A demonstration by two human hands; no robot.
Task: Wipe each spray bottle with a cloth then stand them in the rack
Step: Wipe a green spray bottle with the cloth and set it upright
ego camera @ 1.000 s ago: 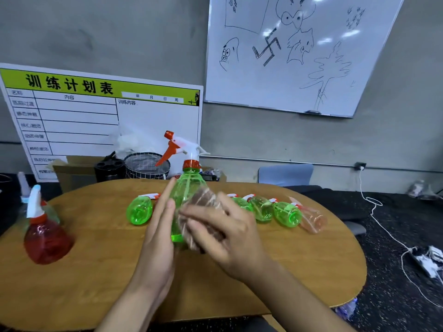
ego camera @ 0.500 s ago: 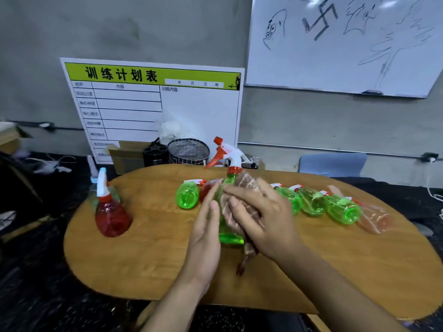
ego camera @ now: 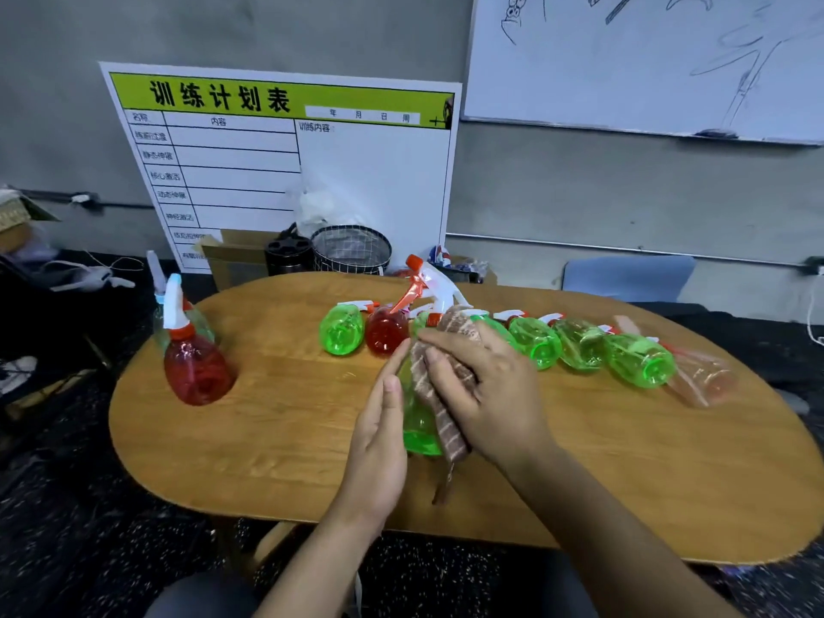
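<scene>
The upright green translucent plastic spray bottle point(ego camera: 417, 421) is steadied above the oval wooden counter point(ego camera: 276, 439) by the left hand point(ego camera: 379, 443), fingers straight and together; a brown striped cloth point(ego camera: 439, 394) is pressed against it under the right hand's point(ego camera: 486, 394) curled fingers.

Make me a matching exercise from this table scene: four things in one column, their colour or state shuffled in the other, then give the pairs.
Things:
1. Held spray bottle
2. Spray bottle at the table's left end
3. Striped cloth
4. Bottle at the right end of the row

States:
A. red, standing upright
B. pale pink, lying on its side
C. green, upright between both hands
D. pressed against a bottle by the right hand

Pairs: 1-C, 2-A, 3-D, 4-B. The left hand steadies the held bottle with straight fingers.
</scene>
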